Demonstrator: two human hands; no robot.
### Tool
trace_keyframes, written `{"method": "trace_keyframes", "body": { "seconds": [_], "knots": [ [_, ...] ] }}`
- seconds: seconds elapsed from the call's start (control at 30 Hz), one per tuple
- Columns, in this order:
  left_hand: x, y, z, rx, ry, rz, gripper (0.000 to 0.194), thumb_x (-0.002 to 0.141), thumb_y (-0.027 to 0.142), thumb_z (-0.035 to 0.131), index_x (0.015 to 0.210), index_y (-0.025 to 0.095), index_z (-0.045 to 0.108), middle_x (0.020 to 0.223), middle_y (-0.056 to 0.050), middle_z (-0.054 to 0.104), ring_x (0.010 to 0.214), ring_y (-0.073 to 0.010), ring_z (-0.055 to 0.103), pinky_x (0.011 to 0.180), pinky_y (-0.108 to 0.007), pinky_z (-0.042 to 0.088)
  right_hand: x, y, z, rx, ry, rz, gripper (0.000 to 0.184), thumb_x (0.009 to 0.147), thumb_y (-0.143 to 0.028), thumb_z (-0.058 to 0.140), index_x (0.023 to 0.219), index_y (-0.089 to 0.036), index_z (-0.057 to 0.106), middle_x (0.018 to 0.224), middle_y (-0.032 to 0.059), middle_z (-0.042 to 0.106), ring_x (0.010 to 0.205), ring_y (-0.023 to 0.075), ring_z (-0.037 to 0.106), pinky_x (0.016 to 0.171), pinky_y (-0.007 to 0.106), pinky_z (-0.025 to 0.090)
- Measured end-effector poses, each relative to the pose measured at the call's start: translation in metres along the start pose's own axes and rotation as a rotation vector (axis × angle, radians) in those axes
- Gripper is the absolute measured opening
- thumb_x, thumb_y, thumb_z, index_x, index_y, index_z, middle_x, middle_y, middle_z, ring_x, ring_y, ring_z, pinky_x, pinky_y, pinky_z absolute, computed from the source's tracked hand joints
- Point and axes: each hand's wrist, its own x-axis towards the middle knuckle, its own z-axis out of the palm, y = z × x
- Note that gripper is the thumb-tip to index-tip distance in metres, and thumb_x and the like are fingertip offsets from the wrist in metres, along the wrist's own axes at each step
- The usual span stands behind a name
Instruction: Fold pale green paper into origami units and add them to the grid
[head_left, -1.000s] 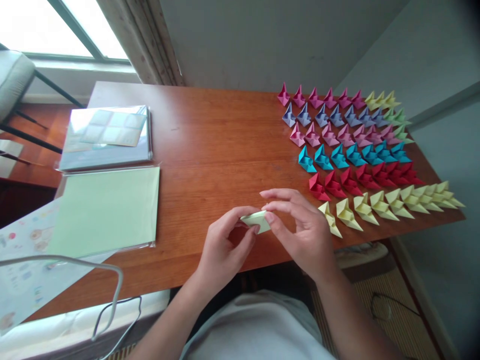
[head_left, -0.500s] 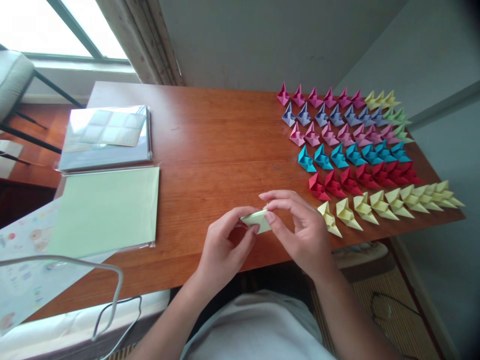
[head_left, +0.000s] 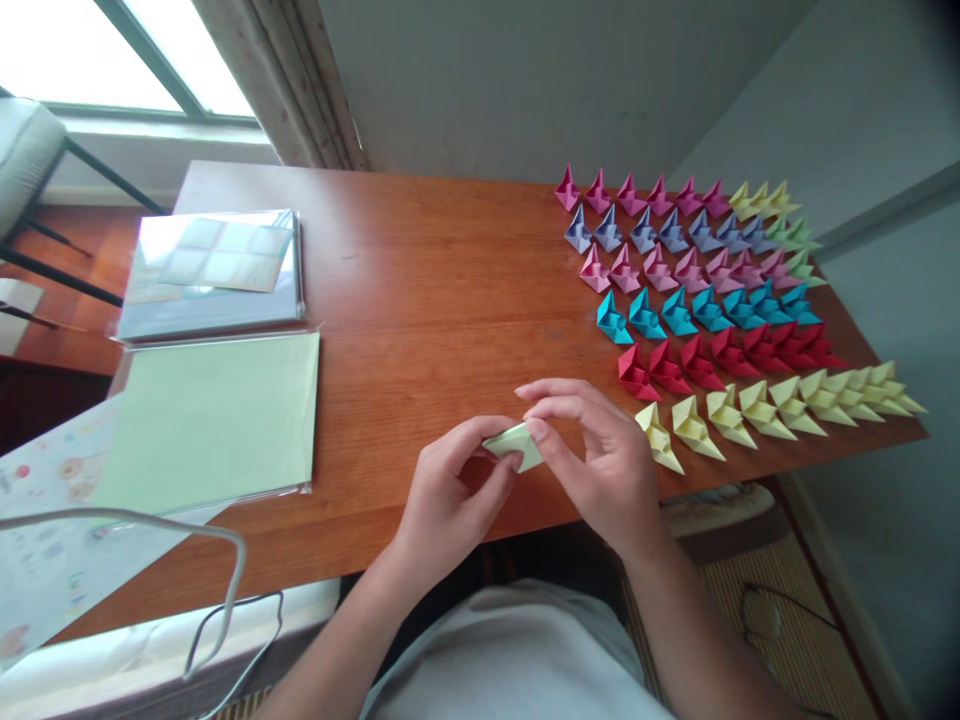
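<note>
A small folded piece of pale green paper (head_left: pixel 523 448) is held between both hands above the near edge of the wooden table (head_left: pixel 427 290). My left hand (head_left: pixel 450 490) pinches its left end between thumb and fingers. At its upper right, my right hand (head_left: pixel 604 465) grips it with thumb and index finger, the other fingers bent above. Rows of folded paper boats stand to the right: yellow boats (head_left: pixel 694 430) nearest my right hand, then red boats (head_left: pixel 701 363), turquoise boats (head_left: pixel 677 313), pink boats (head_left: pixel 658 270), lilac boats (head_left: pixel 672 231) and magenta boats (head_left: pixel 628 195).
On the left lie a pack of light green paper (head_left: pixel 217 420) and a grey-blue pack (head_left: pixel 210 310) with a sheet of pale squares (head_left: pixel 244 255) on top. A printed sheet (head_left: pixel 52 540) sits under the green pack. A white cable (head_left: pixel 240 560) loops across the front left corner.
The folded paper has tilted slightly, and its upper fold looks a little wider apart. Both hands keep their grip in nearly the same place.
</note>
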Motion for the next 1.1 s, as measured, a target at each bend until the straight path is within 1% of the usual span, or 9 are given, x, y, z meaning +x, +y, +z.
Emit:
{"method": "trace_keyframes", "body": {
  "seconds": [0.17, 0.27, 0.37, 0.5, 0.6, 0.67, 0.8, 0.93, 1.1],
  "knots": [
    [0.003, 0.004, -0.002, -0.148, 0.043, -0.043, 0.016, 0.088, 0.029, 0.071, 0.1, 0.018, 0.068, 0.089, -0.005, 0.071, 0.08, -0.0174, 0.065, 0.074, -0.026, 0.054, -0.005, 0.006, 0.001, 0.138, 0.029, 0.162, 0.022, 0.099, -0.032, 0.058, 0.118, -0.024, 0.066, 0.113, 0.0068, 0.073, 0.103, 0.0208, 0.07, 0.088, 0.035, 0.059],
    [0.004, 0.007, -0.001, -0.173, 0.043, -0.052, 0.017, 0.089, 0.03, 0.07, 0.1, 0.017, 0.068, 0.087, -0.004, 0.069, 0.078, -0.0157, 0.064, 0.072, -0.025, 0.053, -0.008, 0.01, 0.003, 0.072, 0.01, 0.149, 0.016, 0.095, -0.032, 0.063, 0.106, -0.023, 0.07, 0.1, 0.0047, 0.074, 0.093, 0.0194, 0.07, 0.08, 0.031, 0.058],
    [0.004, 0.008, -0.002, -0.121, 0.019, -0.049, 0.017, 0.092, 0.031, 0.067, 0.098, 0.016, 0.069, 0.086, -0.004, 0.07, 0.076, -0.0149, 0.063, 0.07, -0.024, 0.052, -0.009, 0.01, 0.005, 0.008, -0.013, 0.099, 0.011, 0.094, -0.029, 0.064, 0.091, -0.023, 0.072, 0.087, 0.0027, 0.072, 0.082, 0.0177, 0.068, 0.073, 0.029, 0.056],
    [0.003, 0.009, -0.003, -0.053, 0.026, -0.054, 0.018, 0.093, 0.033, 0.066, 0.093, 0.016, 0.07, 0.081, -0.003, 0.07, 0.072, -0.0134, 0.061, 0.066, -0.022, 0.049, -0.009, 0.011, 0.007, 0.038, -0.025, 0.108, 0.011, 0.093, -0.028, 0.065, 0.091, -0.022, 0.074, 0.086, 0.0027, 0.072, 0.081, 0.0175, 0.068, 0.072, 0.029, 0.056],
    [0.004, 0.009, -0.004, -0.077, 0.044, -0.051, 0.017, 0.093, 0.033, 0.066, 0.091, 0.016, 0.071, 0.078, -0.001, 0.069, 0.069, -0.0118, 0.06, 0.064, -0.02, 0.049, -0.009, 0.013, 0.005, 0.123, -0.04, 0.15, 0.011, 0.092, -0.031, 0.068, 0.091, -0.023, 0.074, 0.089, 0.0021, 0.073, 0.082, 0.0171, 0.069, 0.072, 0.027, 0.056],
    [0.004, 0.009, -0.003, -0.113, 0.06, -0.047, 0.016, 0.093, 0.032, 0.067, 0.09, 0.016, 0.071, 0.077, 0.0, 0.069, 0.069, -0.0109, 0.061, 0.063, -0.019, 0.049, -0.008, 0.013, 0.002, 0.175, -0.056, 0.199, 0.016, 0.094, -0.035, 0.065, 0.092, -0.022, 0.074, 0.09, 0.002, 0.074, 0.081, 0.0166, 0.069, 0.072, 0.026, 0.056],
    [0.006, 0.008, -0.003, -0.147, 0.085, -0.049, 0.015, 0.093, 0.031, 0.067, 0.091, 0.016, 0.073, 0.078, 0.0, 0.07, 0.07, -0.0102, 0.063, 0.063, -0.017, 0.05, -0.008, 0.01, -0.005, 0.186, -0.095, 0.296, 0.029, 0.1, -0.041, 0.056, 0.091, -0.02, 0.074, 0.083, 0.0017, 0.072, 0.073, 0.0147, 0.065, 0.067, 0.024, 0.052],
    [0.006, 0.009, -0.002, -0.154, 0.101, -0.059, 0.016, 0.092, 0.031, 0.069, 0.091, 0.016, 0.073, 0.078, 0.0, 0.07, 0.069, -0.0095, 0.062, 0.063, -0.016, 0.049, -0.01, 0.014, -0.006, 0.173, -0.109, 0.275, 0.02, 0.096, -0.038, 0.064, 0.088, -0.021, 0.073, 0.082, 0.0011, 0.071, 0.074, 0.015, 0.065, 0.069, 0.025, 0.052],
    [0.006, 0.012, -0.002, -0.178, 0.075, -0.058, 0.016, 0.092, 0.031, 0.068, 0.091, 0.016, 0.072, 0.079, 0.0, 0.071, 0.07, -0.0094, 0.062, 0.063, -0.015, 0.049, -0.012, 0.018, -0.002, 0.117, -0.056, 0.232, 0.015, 0.094, -0.034, 0.067, 0.085, -0.023, 0.073, 0.079, 0.0004, 0.071, 0.071, 0.0149, 0.065, 0.068, 0.026, 0.052]
  ]
}}
